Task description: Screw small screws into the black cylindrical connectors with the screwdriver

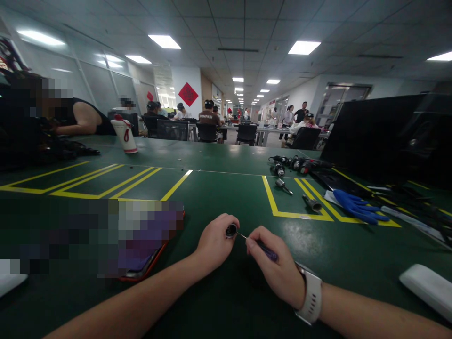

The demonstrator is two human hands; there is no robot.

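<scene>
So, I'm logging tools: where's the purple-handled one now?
The purple-handled tool is right of centre in the head view, in the right hand, beside the round part.

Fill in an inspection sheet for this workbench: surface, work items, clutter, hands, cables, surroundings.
Surface: green tabletop marked with yellow tape.
Work items: dark round part, open end showing; purple-handled tool, its thin shaft directed at the part, contact unclear.
Clutter: blue glove, white cup, loose parts at right.
Hands: left hand holds the part; right hand grips the tool.
Cables: dark cable-like tangle at right, too unclear to confirm.
Surroundings: people at desks beyond; ceiling lights on.
</scene>
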